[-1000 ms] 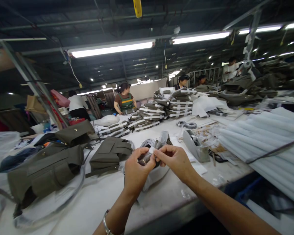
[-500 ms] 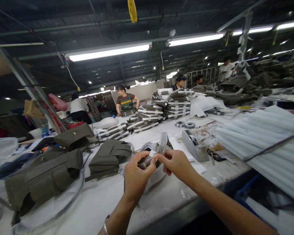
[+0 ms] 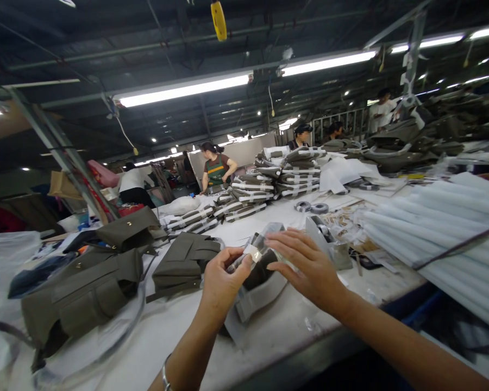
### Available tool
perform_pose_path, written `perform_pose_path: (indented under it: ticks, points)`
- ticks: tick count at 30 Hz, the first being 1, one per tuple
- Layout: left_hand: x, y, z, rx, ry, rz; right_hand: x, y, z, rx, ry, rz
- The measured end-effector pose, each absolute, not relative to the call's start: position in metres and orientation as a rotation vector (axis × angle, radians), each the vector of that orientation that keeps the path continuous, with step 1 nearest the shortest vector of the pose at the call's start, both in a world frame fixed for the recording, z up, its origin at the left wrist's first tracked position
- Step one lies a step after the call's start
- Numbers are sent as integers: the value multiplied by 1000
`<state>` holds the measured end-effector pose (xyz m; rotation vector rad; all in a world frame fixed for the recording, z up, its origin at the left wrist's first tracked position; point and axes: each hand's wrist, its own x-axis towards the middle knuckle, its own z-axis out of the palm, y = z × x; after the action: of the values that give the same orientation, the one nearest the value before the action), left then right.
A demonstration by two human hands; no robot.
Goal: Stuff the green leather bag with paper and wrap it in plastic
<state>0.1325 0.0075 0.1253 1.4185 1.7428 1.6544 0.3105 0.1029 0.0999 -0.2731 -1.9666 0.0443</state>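
Note:
My left hand is closed, thumb and fingers pinching a dark strap bundled in clear plastic, with a small white wrapping piece around it. My right hand is open beside the bundle, its fingers stretched out and slightly blurred; whether they touch the plastic I cannot tell. Below and between the hands lies a larger dark strap or handle covered in pale foam wrap. Left of my hands, an olive-brown bag rests on the white table.
More olive bags lie at left on plastic. A pile of wrapped bags stands behind, near a co-worker. Tape rolls and small hardware pieces sit right of centre. White foam sheets extend past the table's right edge.
My right hand has let go of the white piece, opened and moved slightly right. My left hand still holds the bundle. The view has shifted a little.

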Motion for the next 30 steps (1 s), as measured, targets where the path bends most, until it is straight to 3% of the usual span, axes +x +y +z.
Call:
perform_pose_path:
  ticks: [4,10,25,30]
  points:
    - [133,9,123,1490,1743,1628,299,116,124,-65,-2194,-312]
    - [128,10,123,1506,1786,1588,281,130,146,57,-2310,-403]
    - [104,18,113,1639,1982,1315,282,140,131,52,-2375,-337]
    - [96,18,121,1551,2084,1425,325,161,113,-171,-2148,-27]
